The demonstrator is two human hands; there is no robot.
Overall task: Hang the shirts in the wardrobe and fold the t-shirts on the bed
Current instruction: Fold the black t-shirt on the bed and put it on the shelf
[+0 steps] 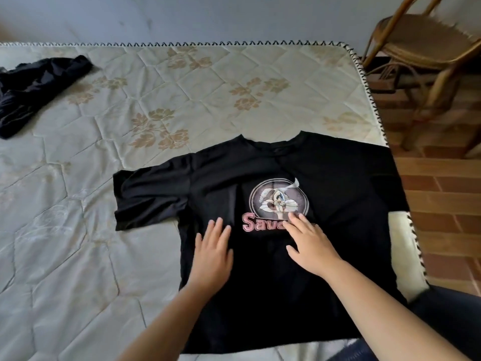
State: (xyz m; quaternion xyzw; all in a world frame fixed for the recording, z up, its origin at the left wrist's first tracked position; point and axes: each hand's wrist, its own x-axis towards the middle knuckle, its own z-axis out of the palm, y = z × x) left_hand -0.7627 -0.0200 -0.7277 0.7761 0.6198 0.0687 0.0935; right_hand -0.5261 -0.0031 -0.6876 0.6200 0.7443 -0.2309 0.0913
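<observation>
Quilted bed (pixel 78 243), near its right corner. Left hand (pixel 212 254) and right hand (pixel 309 241) both lie flat on the t-shirt (pixel 325 178), fingers straight, each grip released and holding nothing. The left is on plain cloth, the right over the pink lettering. T-shirt is spread print up, hem nearest, collar away. Step looks like smoothing before the fold: sweep the palms outward from the middle, pressing lightly so the cloth does not bunch. Left sleeve (pixel 148 199) lies flat on the quilt; the shirt's right side reaches the bed's edge and seems to hang over, so draw it in first. Open quilt leftward gives room. Farther off: dark garment (pixel 33 84) far left, chair (pixel 421 45) on brick floor (pixel 442 194).
</observation>
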